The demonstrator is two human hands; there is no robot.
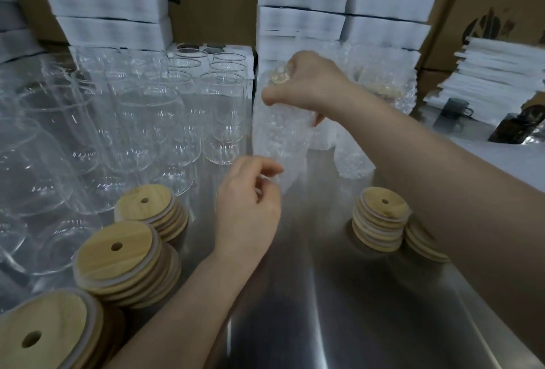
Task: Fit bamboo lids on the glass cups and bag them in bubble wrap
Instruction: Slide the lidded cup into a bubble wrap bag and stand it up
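Note:
My right hand [306,82] grips the top of a bubble-wrapped glass cup [280,129] with a bamboo lid showing through the wrap, held upright above the steel table. My left hand [250,197] hovers lower, fingers curled, pinching the loose bottom edge of the bubble wrap. Many bare glass cups [153,121] stand crowded at the left. Stacks of bamboo lids [118,253] with straw holes lie at the lower left. Another lid stack [380,218] sits to the right, beside my right forearm.
More bubble-wrapped cups [383,88] stand behind my right hand. White foam trays [348,8] and cardboard boxes [212,0] are stacked along the back. The steel table [339,309] stretches toward me. A dark mug [454,112] sits at the far right.

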